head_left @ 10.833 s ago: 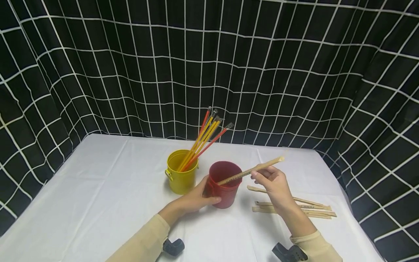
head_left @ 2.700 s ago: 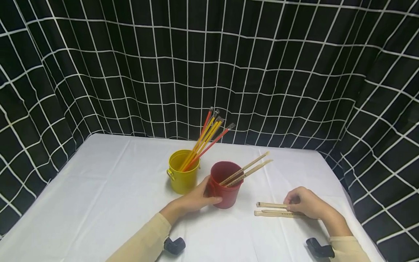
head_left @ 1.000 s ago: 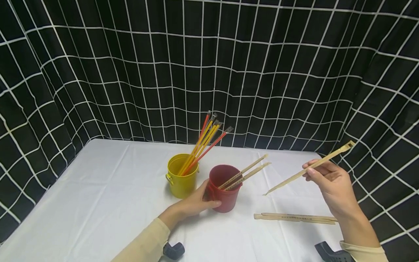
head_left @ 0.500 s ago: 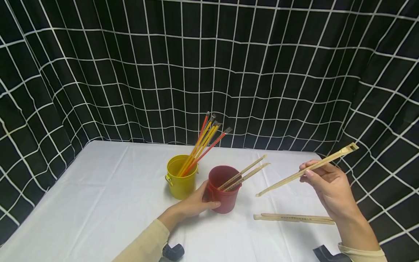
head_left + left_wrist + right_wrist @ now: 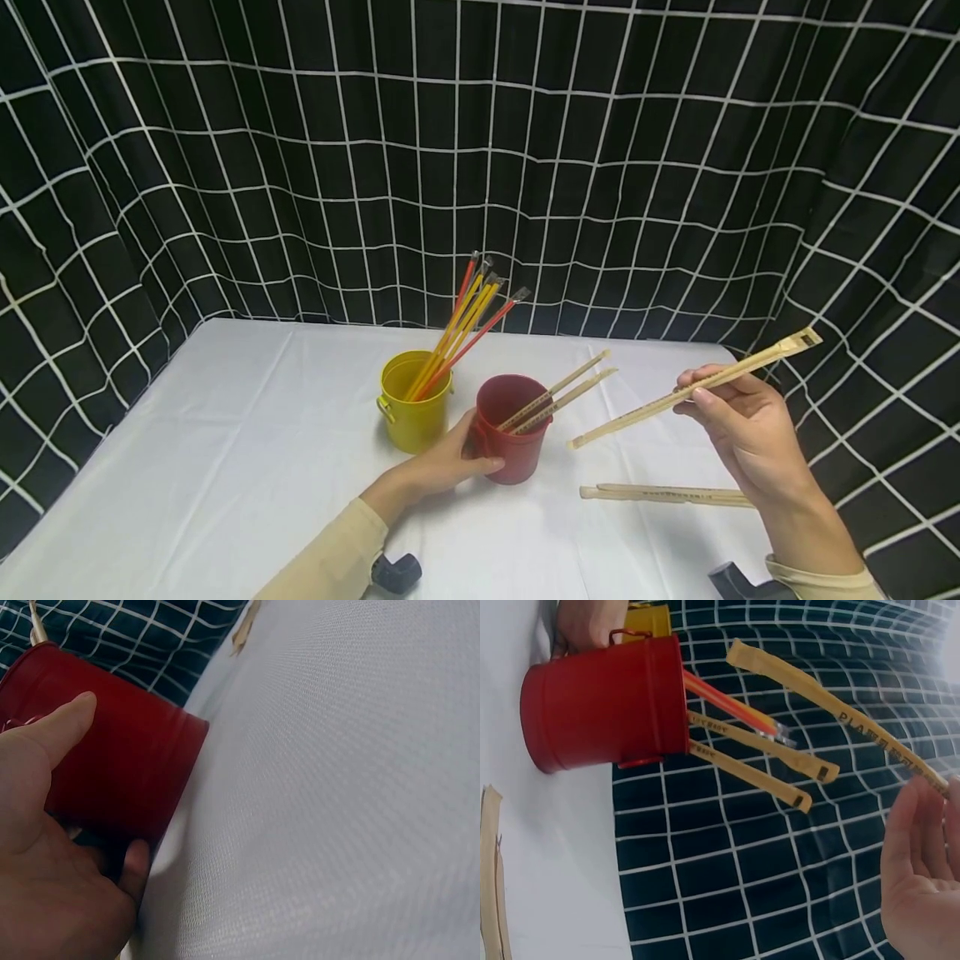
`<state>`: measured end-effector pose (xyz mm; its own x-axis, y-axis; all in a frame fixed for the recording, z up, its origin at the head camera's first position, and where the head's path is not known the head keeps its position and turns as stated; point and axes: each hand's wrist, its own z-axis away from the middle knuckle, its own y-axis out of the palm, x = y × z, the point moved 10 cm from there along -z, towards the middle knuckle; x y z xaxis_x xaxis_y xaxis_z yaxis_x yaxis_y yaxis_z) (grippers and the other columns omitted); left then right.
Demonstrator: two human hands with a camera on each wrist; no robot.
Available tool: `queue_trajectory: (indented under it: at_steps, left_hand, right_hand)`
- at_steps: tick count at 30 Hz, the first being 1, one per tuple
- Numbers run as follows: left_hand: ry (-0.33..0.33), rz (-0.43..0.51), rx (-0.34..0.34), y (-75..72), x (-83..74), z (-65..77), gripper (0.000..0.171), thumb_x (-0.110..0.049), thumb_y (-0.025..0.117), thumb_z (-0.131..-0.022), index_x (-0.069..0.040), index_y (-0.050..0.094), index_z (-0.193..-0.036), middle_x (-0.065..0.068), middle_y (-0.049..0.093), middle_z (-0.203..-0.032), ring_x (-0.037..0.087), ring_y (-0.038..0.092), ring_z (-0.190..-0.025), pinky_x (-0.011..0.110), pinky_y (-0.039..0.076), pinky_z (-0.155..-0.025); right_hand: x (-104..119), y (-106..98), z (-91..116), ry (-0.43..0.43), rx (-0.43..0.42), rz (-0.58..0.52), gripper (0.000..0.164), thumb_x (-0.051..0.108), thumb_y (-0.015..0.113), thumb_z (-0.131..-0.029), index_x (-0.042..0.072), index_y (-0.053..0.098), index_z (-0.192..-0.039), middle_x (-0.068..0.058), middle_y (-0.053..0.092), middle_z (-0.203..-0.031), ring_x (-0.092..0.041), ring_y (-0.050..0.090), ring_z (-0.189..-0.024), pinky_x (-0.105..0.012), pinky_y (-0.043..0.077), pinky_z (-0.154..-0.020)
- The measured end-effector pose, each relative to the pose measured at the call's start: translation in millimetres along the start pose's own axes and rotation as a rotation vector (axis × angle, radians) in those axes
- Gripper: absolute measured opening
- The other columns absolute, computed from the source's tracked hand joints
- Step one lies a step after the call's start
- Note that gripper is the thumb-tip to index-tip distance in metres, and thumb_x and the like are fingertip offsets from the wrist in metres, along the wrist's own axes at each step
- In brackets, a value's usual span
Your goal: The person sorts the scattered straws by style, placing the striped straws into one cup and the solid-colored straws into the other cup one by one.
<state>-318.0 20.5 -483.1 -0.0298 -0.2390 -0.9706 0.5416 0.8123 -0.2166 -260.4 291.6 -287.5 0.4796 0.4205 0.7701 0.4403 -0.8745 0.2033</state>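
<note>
My left hand (image 5: 435, 465) holds the red bucket (image 5: 519, 458) by its left side, thumb across the front; the left wrist view shows the thumb on the wall of the red bucket (image 5: 131, 742). Two paper-wrapped straws (image 5: 573, 390) lean out of it to the right. Between thumb and fingertips, my right hand (image 5: 757, 437) pinches another tan paper-wrapped straw (image 5: 637, 414) above the table. Its lower end points left, at the bucket's right. In the right wrist view, lettering starting "PLA" runs along this straw (image 5: 840, 709).
A yellow bucket (image 5: 415, 429) stands left of the red one, with orange and yellow straws (image 5: 468, 321) in clear wrapping leaning from it. Several paper-wrapped straws (image 5: 660, 495) lie on the white-covered table (image 5: 225, 450) at the right. A black gridded curtain (image 5: 450, 167) surrounds the table.
Two straws stand in the bucket since the oldest frame. My right hand has lifted another from the pile and moved it slightly left over the last second. My left hand keeps its hold.
</note>
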Motion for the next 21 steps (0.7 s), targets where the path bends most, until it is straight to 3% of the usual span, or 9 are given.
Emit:
queue_trajectory:
  at_steps: [9, 16, 21]
  left_hand:
    - [-0.004, -0.014, -0.008, 0.0, 2.6, -1.5, 0.092, -0.034, 0.074, -0.092, -0.022, 0.015, -0.162, 0.003, 0.024, -0.169, 0.027, 0.018, -0.159, 0.051, 0.023, -0.129]
    - [-0.019, -0.021, -0.010, -0.8, 2.2, -0.3, 0.093, -0.037, 0.072, -0.092, -0.024, 0.013, -0.163, 0.001, 0.022, -0.170, 0.026, 0.017, -0.159, 0.054, 0.021, -0.129]
    - [-0.023, -0.016, -0.010, 0.3, 1.2, 0.8, 0.091, -0.035, 0.072, -0.093, -0.023, 0.014, -0.163, 0.002, 0.023, -0.169, 0.026, 0.018, -0.159, 0.053, 0.022, -0.129]
  right_hand:
    - [-5.9, 7.8, 1.0, -0.048, -0.025, -0.099, 0.040, -0.027, 0.037, -0.094, -0.013, 0.064, -0.120, -0.016, 0.074, -0.115, -0.023, 0.072, -0.106, -0.032, 0.061, -0.094]
    - [-19.4, 11.3, 2.4, 0.028, -0.124, 0.180, 0.038, -0.022, 0.047, -0.094, 0.000, 0.070, -0.115, -0.003, 0.076, -0.108, -0.012, 0.074, -0.100, -0.025, 0.061, -0.091]
    - [-35.0, 11.5, 5.5, 0.082, -0.180, 0.340, 0.025, -0.016, 0.055, -0.094, -0.004, 0.068, -0.111, 0.000, 0.075, -0.106, -0.010, 0.073, -0.098, -0.023, 0.061, -0.087]
